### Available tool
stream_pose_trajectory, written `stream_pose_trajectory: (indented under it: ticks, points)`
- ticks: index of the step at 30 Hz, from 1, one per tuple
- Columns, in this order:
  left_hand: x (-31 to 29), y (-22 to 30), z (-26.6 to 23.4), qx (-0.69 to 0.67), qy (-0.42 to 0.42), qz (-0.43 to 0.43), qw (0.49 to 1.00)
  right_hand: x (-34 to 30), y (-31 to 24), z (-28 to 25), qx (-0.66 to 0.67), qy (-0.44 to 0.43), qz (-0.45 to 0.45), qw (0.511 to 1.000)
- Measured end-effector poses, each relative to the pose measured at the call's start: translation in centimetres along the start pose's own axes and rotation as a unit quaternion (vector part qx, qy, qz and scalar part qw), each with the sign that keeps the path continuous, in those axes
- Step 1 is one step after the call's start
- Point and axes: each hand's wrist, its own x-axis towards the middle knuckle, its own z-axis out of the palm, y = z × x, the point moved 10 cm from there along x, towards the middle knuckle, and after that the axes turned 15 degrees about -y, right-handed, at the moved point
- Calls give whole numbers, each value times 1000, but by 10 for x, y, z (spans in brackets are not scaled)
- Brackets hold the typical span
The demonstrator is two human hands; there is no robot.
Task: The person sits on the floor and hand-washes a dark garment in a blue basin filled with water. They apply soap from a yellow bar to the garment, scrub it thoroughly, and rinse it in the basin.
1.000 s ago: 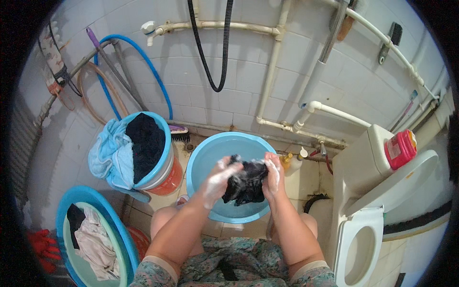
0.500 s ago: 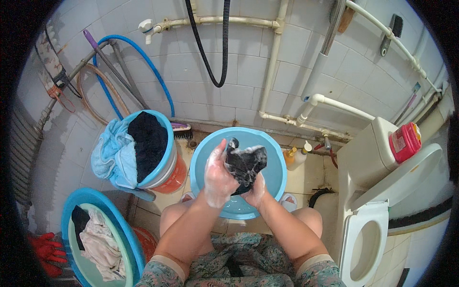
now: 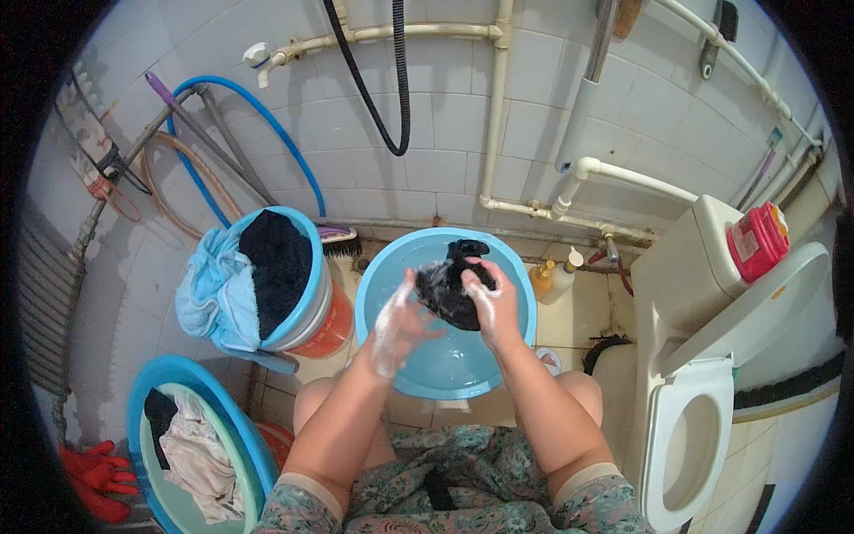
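Note:
A soapy black cloth (image 3: 445,298) hangs over the light blue basin (image 3: 445,369), which stands on the floor between my knees. My right hand (image 3: 491,303) grips the cloth on its right side, thumb and fingers closed into the bunched fabric. Beside the cloth's left edge is my left hand (image 3: 400,327), coated in white suds, with its fingers apart and slightly blurred. Shallow water shows in the basin below. I cannot make out what kind of garment the cloth is.
At left, a bucket (image 3: 311,331) carries a blue towel (image 3: 213,289) and a black cloth (image 3: 276,267). Nearer stands a blue tub (image 3: 147,392) with clothes inside, beside red gloves (image 3: 98,481). Pump bottles (image 3: 560,280) stand right of the basin, then a toilet (image 3: 689,454).
My left hand has come off the black cloth and opened. My right hand has risen and turned, now clutching the cloth from the right. The view has shifted slightly.

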Motion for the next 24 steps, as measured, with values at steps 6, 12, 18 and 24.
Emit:
stream_pose_trajectory:
  ticks: [6,12,18,24]
  points:
    - [8,-13,30,-41,-154,-34,987,-50,-51,106,-565,-252,-196,761]
    - [26,-64,0,-186,-22,83,979,-36,-62,70,-614,-8,-202,763]
    - [43,-75,4,-229,-153,6,961,-48,-44,100,-657,-133,-216,710]
    - [30,-35,10,-61,18,175,983,-7,-10,-6,-317,73,22,945]
